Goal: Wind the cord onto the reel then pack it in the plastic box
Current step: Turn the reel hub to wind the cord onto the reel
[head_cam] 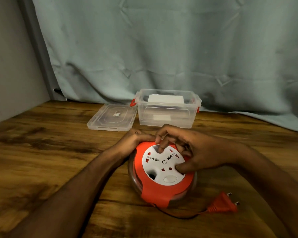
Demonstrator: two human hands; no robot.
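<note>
Worktop (41, 169): wood-grain surface, brown with dark patches; carries every item listed below.
Cord (181, 215): a short loose length lies on the worktop at the near edge, running from the reel's near side rightwards to the plug.
Plug (223, 204): orange, two-pin, lying flat on the worktop to the near right of the reel, pins pointing away to the right; apart from the reel.
Reel (162, 176): round, lying flat on the worktop at centre; orange frame over a clear drum, white socket face turned up, with a white oval button on its near side.
Left hand (136, 139): grip curled over the reel's far-left rim, pressing on the orange frame.
Right hand (194, 150): fingers spread on the white socket face; one fingertip set in a recess at the far side, the thumb in a recess at the right. Grip clamped on the reel's face.
Lid (113, 117): clear plastic, lying flat on the worktop just left of the plastic box, beyond the reel.
Plastic box (167, 110): clear, open-topped, red latches at both ends, standing behind the reel; something white shows inside, not identifiable.
Curtain (162, 48): pale blue-green cloth hanging behind the worktop, its lower edge draped onto the far right of the surface.
</note>
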